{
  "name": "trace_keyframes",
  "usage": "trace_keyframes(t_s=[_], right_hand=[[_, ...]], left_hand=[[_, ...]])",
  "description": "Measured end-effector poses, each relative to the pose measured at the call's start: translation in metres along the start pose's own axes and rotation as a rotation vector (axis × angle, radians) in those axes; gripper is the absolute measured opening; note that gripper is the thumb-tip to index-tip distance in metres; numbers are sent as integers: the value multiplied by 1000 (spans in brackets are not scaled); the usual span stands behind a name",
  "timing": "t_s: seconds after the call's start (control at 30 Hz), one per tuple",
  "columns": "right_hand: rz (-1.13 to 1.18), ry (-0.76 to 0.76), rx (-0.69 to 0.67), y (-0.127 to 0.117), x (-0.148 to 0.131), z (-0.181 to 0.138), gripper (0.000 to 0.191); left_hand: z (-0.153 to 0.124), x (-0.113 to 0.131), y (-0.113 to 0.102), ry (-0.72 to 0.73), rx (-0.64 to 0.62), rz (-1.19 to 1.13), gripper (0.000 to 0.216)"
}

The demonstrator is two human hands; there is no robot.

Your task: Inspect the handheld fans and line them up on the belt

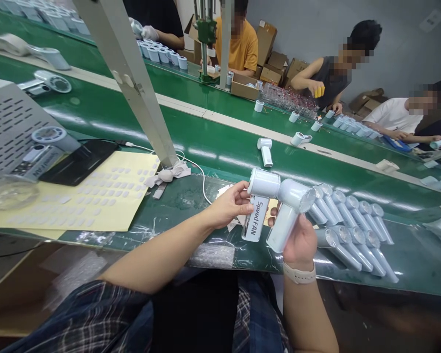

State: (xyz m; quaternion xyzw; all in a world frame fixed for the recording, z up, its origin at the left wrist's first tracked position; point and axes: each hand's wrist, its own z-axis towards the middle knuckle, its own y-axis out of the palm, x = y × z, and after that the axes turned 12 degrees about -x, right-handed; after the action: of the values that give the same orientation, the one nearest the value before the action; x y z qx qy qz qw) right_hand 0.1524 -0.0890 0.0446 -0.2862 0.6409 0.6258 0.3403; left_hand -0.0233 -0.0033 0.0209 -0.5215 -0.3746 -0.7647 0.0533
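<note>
My left hand [231, 207] is closed around a light blue handheld fan [264, 182] with "Speed FAN" lettered down its handle. In my right hand [302, 241], which wears a pale wristband, a second light blue handheld fan [284, 220] is gripped by the handle. The heads of the two fans meet or overlap in front of me; whether they touch I cannot tell. Some right-hand fingers are hidden behind the second fan. Just right of that hand, two rows of similar fans [347, 238] lie slanted on the green bench [183, 206].
At left lies a yellow sheet of white stickers [106, 196], beside a black tray [83, 162] and a perforated metal box [18, 122]. A slanted metal post [132, 88] rises from the bench. One fan [265, 152] lies on the green conveyor [220, 142]. Several co-workers sit across it.
</note>
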Motion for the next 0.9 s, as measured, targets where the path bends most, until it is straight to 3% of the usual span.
trace_keyframes(t_s=[0.2, 0.47, 0.63, 0.77, 0.9], right_hand=[[-58, -35, 15, -5, 9, 3, 30], [-57, 68, 82, -4, 12, 7, 25], [-4, 124, 22, -5, 10, 7, 26], [-56, 84, -15, -8, 10, 4, 32], [-285, -65, -2, -17, 12, -2, 37]], left_hand=[[2, -5, -2, 1, 24, 5, 81], [3, -3, -2, -55, 43, 38, 78], [3, -3, -3, -122, 64, 67, 80], [2, -2, -6, -119, 51, 137, 74], [-1, 4, -5, -55, 11, 315, 60]])
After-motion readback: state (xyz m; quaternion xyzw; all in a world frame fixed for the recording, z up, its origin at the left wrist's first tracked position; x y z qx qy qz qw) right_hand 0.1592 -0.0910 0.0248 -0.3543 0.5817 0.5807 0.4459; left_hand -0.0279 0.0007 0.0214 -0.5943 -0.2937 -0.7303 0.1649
